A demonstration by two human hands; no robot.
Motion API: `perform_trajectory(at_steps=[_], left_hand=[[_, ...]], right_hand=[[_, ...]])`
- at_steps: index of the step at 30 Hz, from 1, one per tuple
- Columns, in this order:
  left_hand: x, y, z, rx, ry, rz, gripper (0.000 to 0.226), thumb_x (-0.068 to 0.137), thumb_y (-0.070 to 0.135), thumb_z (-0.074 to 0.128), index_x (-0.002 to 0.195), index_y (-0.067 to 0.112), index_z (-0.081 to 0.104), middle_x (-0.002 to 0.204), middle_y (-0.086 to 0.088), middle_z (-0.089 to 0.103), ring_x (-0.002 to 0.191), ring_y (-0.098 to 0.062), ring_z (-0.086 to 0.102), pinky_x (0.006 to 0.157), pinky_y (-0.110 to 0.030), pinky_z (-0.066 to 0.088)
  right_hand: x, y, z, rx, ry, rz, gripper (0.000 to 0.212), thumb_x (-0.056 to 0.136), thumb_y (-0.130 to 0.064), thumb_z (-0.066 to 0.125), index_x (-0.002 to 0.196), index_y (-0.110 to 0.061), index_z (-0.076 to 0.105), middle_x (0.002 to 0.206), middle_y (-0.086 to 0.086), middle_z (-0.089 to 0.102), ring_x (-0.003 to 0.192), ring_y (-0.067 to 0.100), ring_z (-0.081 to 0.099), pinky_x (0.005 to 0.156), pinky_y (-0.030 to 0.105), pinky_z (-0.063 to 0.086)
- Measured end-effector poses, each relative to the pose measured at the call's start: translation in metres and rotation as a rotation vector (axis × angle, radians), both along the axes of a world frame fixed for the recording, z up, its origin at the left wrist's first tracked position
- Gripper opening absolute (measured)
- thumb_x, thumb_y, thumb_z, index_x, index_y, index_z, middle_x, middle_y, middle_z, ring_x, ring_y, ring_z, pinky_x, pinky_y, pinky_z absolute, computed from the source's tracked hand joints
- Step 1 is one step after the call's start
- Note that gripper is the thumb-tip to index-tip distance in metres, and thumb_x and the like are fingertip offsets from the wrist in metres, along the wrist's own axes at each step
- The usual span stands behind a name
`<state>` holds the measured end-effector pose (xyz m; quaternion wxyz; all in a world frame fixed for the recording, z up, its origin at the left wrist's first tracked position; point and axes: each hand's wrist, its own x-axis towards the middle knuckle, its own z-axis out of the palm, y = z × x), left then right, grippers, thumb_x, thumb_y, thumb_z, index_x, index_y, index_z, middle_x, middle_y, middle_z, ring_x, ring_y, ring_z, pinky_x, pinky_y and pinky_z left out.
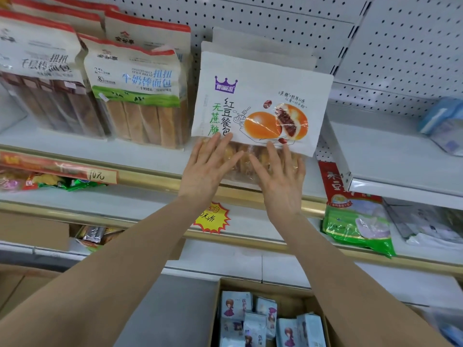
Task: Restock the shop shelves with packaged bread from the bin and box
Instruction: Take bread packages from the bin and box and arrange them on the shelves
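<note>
A white bag of red bean buns point(260, 103) stands upright on the upper shelf point(155, 159), with more white bags of the same kind behind it. My left hand point(208, 166) lies flat with fingers spread against the bag's clear lower part. My right hand point(280, 176) presses flat on the same part, just to the right. Neither hand wraps around the bag. To the left stand bags of stick bread point(140, 96). A cardboard box point(270, 319) with several pale blue packets sits below, between my forearms.
A brown bag of stick bread point(42, 78) stands at far left. Green packets point(355, 221) lie on the lower right shelf, a blue pack point(443, 121) on the upper right one. A yellow price star point(213, 219) hangs on the shelf edge. White pegboard backs the shelves.
</note>
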<state>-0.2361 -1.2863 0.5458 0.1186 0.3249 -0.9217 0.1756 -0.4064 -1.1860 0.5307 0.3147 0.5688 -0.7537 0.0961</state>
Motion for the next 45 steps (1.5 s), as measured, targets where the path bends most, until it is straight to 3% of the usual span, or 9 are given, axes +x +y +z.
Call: perform_trajectory(at_steps=[5, 8, 12, 16, 19, 28, 32, 40, 45], left_hand=[[-0.015, -0.019, -0.005, -0.030, 0.051, 0.003, 0.108, 0.083, -0.001, 0.059, 0.150, 0.040, -0.015, 0.161, -0.006, -0.018, 0.149, -0.029, -0.014, 0.120, -0.048, 0.003], [-0.020, -0.027, -0.017, -0.092, 0.165, -0.038, 0.106, 0.074, -0.003, 0.063, 0.153, 0.039, 0.007, 0.163, -0.009, 0.003, 0.150, -0.032, 0.003, 0.119, -0.051, 0.010], [-0.020, -0.029, -0.026, -0.115, 0.235, -0.066, 0.092, 0.071, -0.004, 0.044, 0.150, 0.038, 0.020, 0.160, -0.011, 0.021, 0.147, -0.035, 0.018, 0.116, -0.055, 0.021], [-0.012, -0.026, -0.021, -0.054, 0.230, -0.090, 0.090, 0.065, -0.009, 0.057, 0.142, 0.034, 0.036, 0.158, -0.008, 0.027, 0.146, -0.032, 0.021, 0.111, -0.051, 0.031], [0.001, -0.019, -0.003, -0.007, 0.256, -0.102, 0.088, 0.055, -0.013, 0.069, 0.131, 0.028, 0.052, 0.152, -0.009, 0.038, 0.141, -0.030, 0.032, 0.105, -0.046, 0.036], [0.058, -0.020, 0.049, 0.043, 0.442, -0.024, 0.061, 0.069, 0.009, 0.081, 0.125, 0.021, 0.058, 0.130, -0.008, 0.057, 0.121, -0.030, 0.051, 0.091, -0.043, 0.045], [0.106, -0.021, 0.071, 0.037, 0.459, 0.021, 0.062, 0.067, 0.016, 0.085, 0.123, 0.020, 0.058, 0.123, -0.006, 0.061, 0.114, -0.031, 0.056, 0.087, -0.043, 0.048], [0.242, -0.031, 0.107, -0.023, 0.569, 0.052, 0.065, 0.066, 0.015, 0.084, 0.126, 0.020, 0.057, 0.118, -0.006, 0.062, 0.106, -0.032, 0.059, 0.078, -0.044, 0.052], [0.348, -0.038, 0.113, -0.072, 0.591, 0.146, 0.051, 0.073, 0.019, 0.081, 0.120, 0.016, 0.063, 0.112, -0.008, 0.065, 0.099, -0.033, 0.061, 0.076, -0.044, 0.054]], right_hand=[[-0.018, -0.022, -0.005, -0.040, 0.040, 0.021, 0.087, 0.071, -0.007, 0.080, 0.145, -0.034, 0.043, 0.156, 0.010, 0.034, 0.144, 0.040, 0.027, 0.109, 0.063, 0.025], [-0.024, -0.028, -0.009, -0.100, 0.068, 0.046, 0.081, 0.071, -0.004, 0.078, 0.142, -0.032, 0.048, 0.150, 0.012, 0.041, 0.141, 0.040, 0.031, 0.109, 0.058, 0.028], [-0.021, -0.030, -0.013, -0.124, 0.070, 0.088, 0.076, 0.072, 0.003, 0.060, 0.140, -0.030, 0.051, 0.145, 0.012, 0.045, 0.138, 0.041, 0.034, 0.106, 0.054, 0.029], [-0.017, -0.027, -0.011, -0.092, 0.046, 0.102, 0.073, 0.068, -0.008, 0.081, 0.133, -0.029, 0.056, 0.142, 0.010, 0.043, 0.135, 0.037, 0.037, 0.103, 0.051, 0.032], [-0.006, -0.025, 0.006, -0.129, 0.003, 0.158, 0.058, 0.069, -0.021, 0.083, 0.123, -0.025, 0.062, 0.135, 0.010, 0.051, 0.128, 0.033, 0.042, 0.097, 0.048, 0.037], [0.045, -0.043, 0.061, -0.162, -0.034, 0.224, 0.047, 0.079, -0.011, 0.073, 0.123, -0.022, 0.062, 0.128, 0.012, 0.057, 0.120, 0.036, 0.049, 0.091, 0.046, 0.040], [0.088, -0.053, 0.082, -0.144, -0.046, 0.243, 0.050, 0.079, -0.010, 0.074, 0.125, -0.021, 0.062, 0.128, 0.013, 0.057, 0.119, 0.036, 0.051, 0.091, 0.046, 0.039], [0.235, -0.077, 0.121, -0.161, -0.112, 0.377, 0.064, 0.072, -0.020, 0.081, 0.130, -0.020, 0.053, 0.124, 0.012, 0.056, 0.113, 0.032, 0.047, 0.087, 0.044, 0.041], [0.344, -0.097, 0.132, -0.142, -0.160, 0.494, 0.059, 0.074, -0.020, 0.082, 0.128, -0.015, 0.058, 0.126, 0.015, 0.057, 0.110, 0.037, 0.055, 0.084, 0.046, 0.047]])
